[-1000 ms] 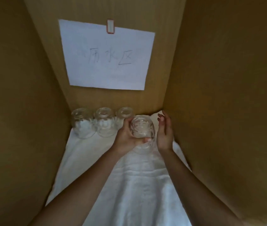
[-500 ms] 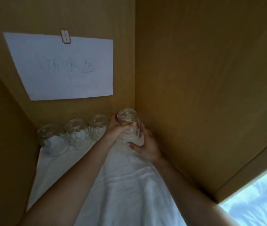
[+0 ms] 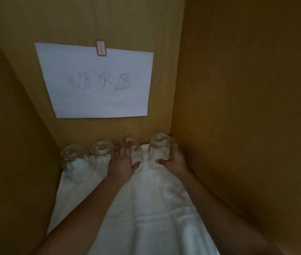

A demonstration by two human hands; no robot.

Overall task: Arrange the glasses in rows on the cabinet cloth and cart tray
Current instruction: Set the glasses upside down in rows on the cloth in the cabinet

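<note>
Several clear glasses stand upside down in a row along the back of a white cloth [image 3: 151, 208] inside a wooden cabinet. The leftmost glass [image 3: 74, 159] and the second glass [image 3: 101, 153] stand free. My left hand [image 3: 123, 162] lies flat with straight fingers against the third glass [image 3: 134, 150], partly hiding it. My right hand [image 3: 173, 161] grips the fourth glass [image 3: 159, 148] from the right, in the back right corner on the cloth.
A white paper sheet [image 3: 98, 81] with handwritten characters hangs on the cabinet's back wall under a red-edged clip [image 3: 101, 48]. Wooden side walls [image 3: 247, 107] close in on both sides. The cloth reaches toward the front.
The fourth glass went from both hands near the cloth's middle into the back right corner. My left hand let go of it and now rests against the third glass.
</note>
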